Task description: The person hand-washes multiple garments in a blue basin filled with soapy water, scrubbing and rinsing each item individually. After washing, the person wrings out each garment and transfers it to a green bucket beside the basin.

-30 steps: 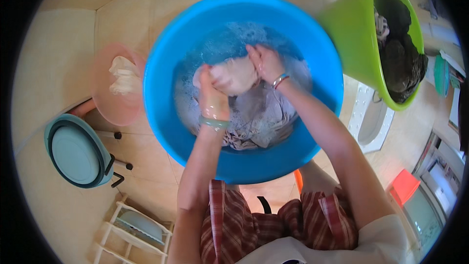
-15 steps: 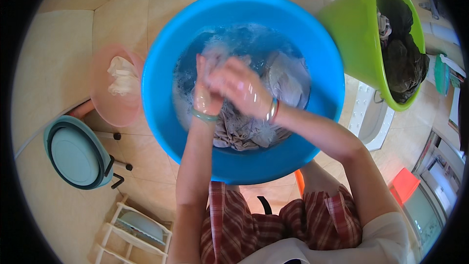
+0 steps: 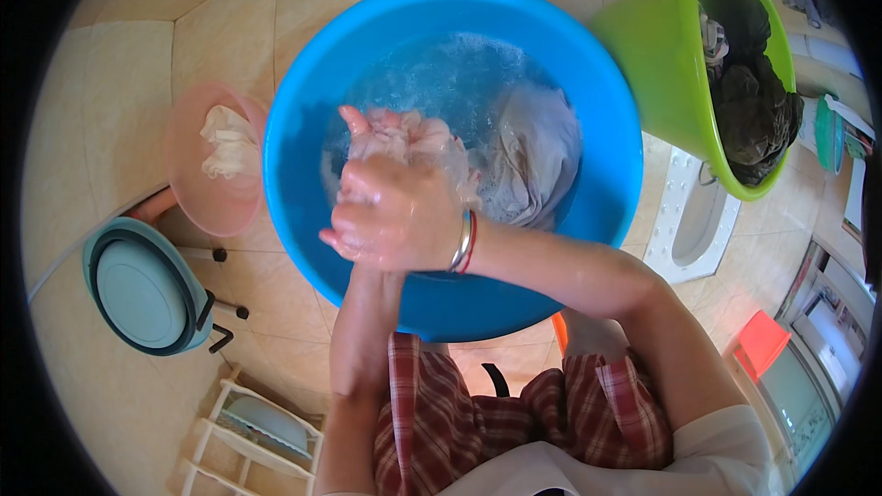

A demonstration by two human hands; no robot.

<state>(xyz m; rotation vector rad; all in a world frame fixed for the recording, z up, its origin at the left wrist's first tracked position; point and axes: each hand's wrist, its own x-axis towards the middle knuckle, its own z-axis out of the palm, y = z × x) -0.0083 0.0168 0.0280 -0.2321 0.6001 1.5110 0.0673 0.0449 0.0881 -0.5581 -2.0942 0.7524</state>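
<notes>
A large blue basin holds sudsy water. Over it my left hand, palm up with its thumb standing out, has a wet, pale garment bunched in it. My right hand, closed like a fist, presses down across the left wrist and the near edge of the garment; its curled fingers hide what lies beneath. Another soaked greyish garment bulges out of the water on the right side of the basin.
A green bucket with dark clothes stands at the upper right, near a white squat toilet. On the left are a pink basin with a cream cloth and a folding teal basin. A white rack stands lower left.
My right hand has swung down and left from beside the left fingers to over the left wrist, covering the green bangle. The held garment now spreads above the hands.
</notes>
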